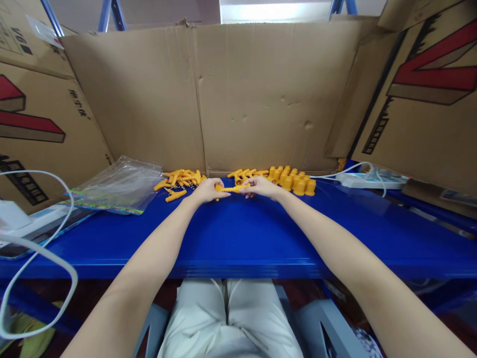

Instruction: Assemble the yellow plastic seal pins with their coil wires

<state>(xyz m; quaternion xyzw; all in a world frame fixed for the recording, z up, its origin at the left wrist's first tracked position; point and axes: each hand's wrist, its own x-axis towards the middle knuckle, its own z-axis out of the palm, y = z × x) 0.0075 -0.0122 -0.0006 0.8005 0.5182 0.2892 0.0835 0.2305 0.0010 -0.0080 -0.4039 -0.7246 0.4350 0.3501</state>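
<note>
Both hands hold a yellow plastic piece with a ridged, twisted-looking middle (231, 189), level just above the blue tabletop. My left hand (209, 191) pinches its left end, and my right hand (261, 187) has its right end between thumb and fingers. What exactly the piece is, I cannot make out. Left of my left hand lies a loose pile of yellow handle-like parts (177, 183) with small dark metal bits among them. Behind the hands, more yellow handle-shaped parts (244, 174) lie in a row. Yellow cup-shaped pieces (294, 180) stand upside down in rows beside my right hand.
Clear plastic bags (119, 186) lie on the blue table (238, 233) at left. A white power strip (368, 180) with cables sits at right. Cardboard (261, 94) walls the back and both sides. A white cable (72, 268) loops at the front left.
</note>
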